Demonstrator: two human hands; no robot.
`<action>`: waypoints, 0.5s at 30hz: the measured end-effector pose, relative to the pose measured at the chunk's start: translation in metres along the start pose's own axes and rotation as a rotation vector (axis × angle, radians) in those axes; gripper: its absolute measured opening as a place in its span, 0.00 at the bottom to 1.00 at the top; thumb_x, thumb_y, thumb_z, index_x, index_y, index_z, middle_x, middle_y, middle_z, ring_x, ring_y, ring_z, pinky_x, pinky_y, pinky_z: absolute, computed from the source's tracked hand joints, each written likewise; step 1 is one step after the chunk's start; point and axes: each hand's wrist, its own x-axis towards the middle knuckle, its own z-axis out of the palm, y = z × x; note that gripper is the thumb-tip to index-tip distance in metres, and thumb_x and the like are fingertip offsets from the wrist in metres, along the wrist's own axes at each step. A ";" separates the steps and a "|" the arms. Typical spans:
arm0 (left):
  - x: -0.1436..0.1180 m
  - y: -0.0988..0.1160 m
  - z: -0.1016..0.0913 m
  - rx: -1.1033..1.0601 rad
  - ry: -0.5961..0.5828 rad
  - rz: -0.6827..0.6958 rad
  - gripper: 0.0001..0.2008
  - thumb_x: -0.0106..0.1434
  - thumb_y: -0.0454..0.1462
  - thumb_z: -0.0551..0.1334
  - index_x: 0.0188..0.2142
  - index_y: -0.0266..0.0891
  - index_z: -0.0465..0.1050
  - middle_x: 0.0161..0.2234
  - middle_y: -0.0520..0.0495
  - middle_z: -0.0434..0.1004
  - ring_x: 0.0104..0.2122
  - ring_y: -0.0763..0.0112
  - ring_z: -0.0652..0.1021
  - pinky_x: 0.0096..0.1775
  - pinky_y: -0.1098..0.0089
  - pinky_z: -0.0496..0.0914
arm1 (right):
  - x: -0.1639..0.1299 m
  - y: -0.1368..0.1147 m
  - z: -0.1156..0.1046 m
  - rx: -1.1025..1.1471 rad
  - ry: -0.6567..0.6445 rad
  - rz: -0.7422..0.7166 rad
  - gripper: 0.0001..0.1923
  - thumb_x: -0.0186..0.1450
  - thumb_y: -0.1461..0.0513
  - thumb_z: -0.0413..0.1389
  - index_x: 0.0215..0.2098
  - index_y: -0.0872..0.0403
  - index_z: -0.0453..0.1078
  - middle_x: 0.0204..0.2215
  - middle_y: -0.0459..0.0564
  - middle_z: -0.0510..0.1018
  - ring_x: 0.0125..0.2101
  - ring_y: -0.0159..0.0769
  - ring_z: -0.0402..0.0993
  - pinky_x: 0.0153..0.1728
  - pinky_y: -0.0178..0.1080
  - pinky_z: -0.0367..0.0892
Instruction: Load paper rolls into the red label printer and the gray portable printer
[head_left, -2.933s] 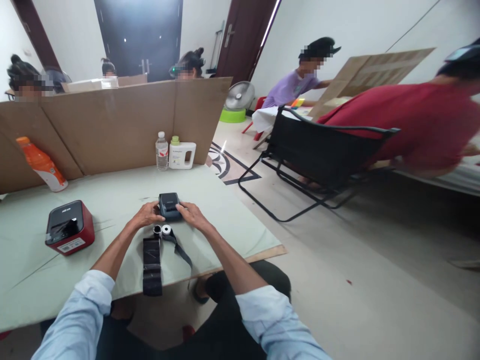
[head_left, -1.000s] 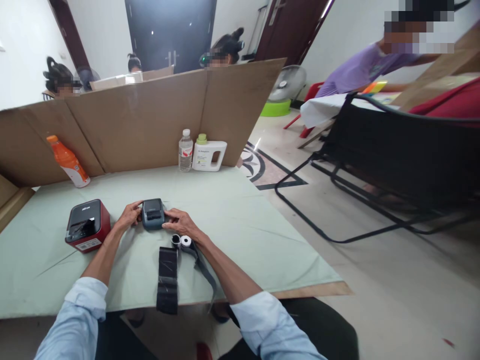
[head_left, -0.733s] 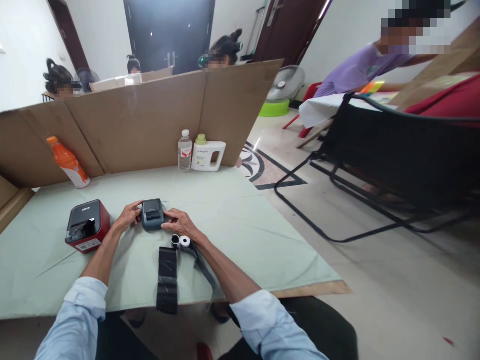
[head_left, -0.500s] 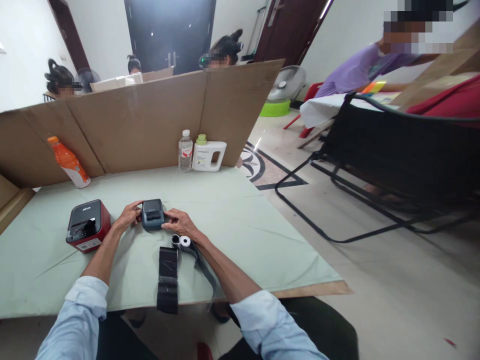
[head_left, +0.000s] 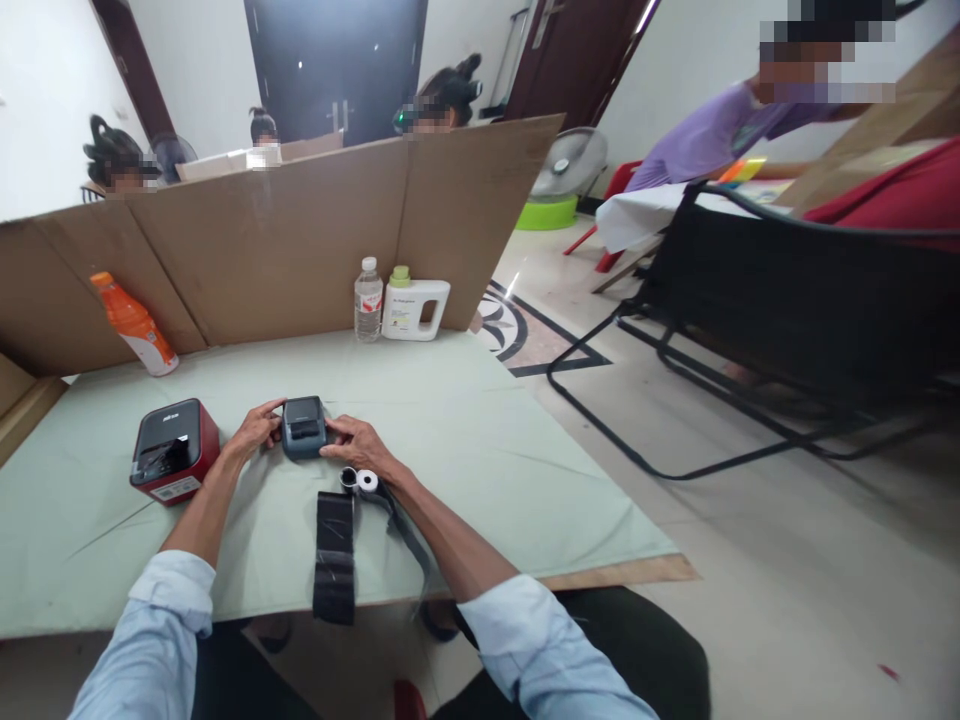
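Observation:
A small dark blue-grey portable printer (head_left: 304, 428) with a black slot on top sits on the pale green tablecloth. My left hand (head_left: 259, 430) closes on its left side, thumb and fingers at the edge. From the other side my right hand (head_left: 358, 443) grips it, fingertips at the right edge. Just below my right wrist stand a roll with a white core (head_left: 367, 482) and a small silver-rimmed ring (head_left: 349, 478). A wide black ribbon strip (head_left: 334, 560) runs toward the table's front edge, and a narrower dark strip lies beside my right forearm.
Left of my left forearm stands a red and black box-shaped machine (head_left: 175, 450). Along the cardboard partition (head_left: 277, 240) are an orange bottle (head_left: 135, 325), a clear water bottle (head_left: 368, 300) and a white jug (head_left: 415, 310). A black folding chair (head_left: 787, 300) and other people are beyond the table.
The whole view has shifted very slightly. Both hands keep their hold on the printer, which stays in the same place on the table.

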 end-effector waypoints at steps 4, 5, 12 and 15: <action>0.000 0.002 0.001 0.046 0.024 -0.013 0.35 0.58 0.29 0.61 0.67 0.32 0.66 0.24 0.55 0.70 0.21 0.77 0.71 0.19 0.80 0.62 | 0.000 -0.002 0.000 -0.007 -0.005 0.006 0.34 0.54 0.47 0.73 0.55 0.52 0.79 0.33 0.46 0.75 0.29 0.34 0.71 0.33 0.37 0.68; 0.001 0.002 0.002 0.052 0.029 -0.014 0.35 0.58 0.29 0.61 0.67 0.32 0.67 0.24 0.55 0.70 0.20 0.77 0.71 0.19 0.80 0.62 | -0.001 -0.003 0.000 -0.007 -0.003 0.007 0.34 0.54 0.47 0.73 0.54 0.52 0.79 0.33 0.46 0.75 0.29 0.34 0.71 0.33 0.37 0.68; 0.007 0.003 0.003 0.082 0.034 -0.044 0.34 0.56 0.28 0.60 0.64 0.36 0.70 0.22 0.56 0.70 0.18 0.78 0.70 0.18 0.81 0.60 | -0.002 -0.010 -0.003 0.001 -0.004 0.007 0.33 0.53 0.47 0.73 0.52 0.53 0.80 0.34 0.47 0.75 0.28 0.33 0.70 0.33 0.38 0.69; 0.009 0.003 0.004 0.103 0.042 -0.053 0.34 0.55 0.27 0.59 0.63 0.36 0.70 0.21 0.57 0.70 0.17 0.78 0.69 0.17 0.81 0.59 | -0.002 -0.013 -0.005 -0.009 -0.012 0.008 0.32 0.54 0.46 0.72 0.53 0.53 0.80 0.33 0.46 0.74 0.28 0.33 0.70 0.34 0.38 0.70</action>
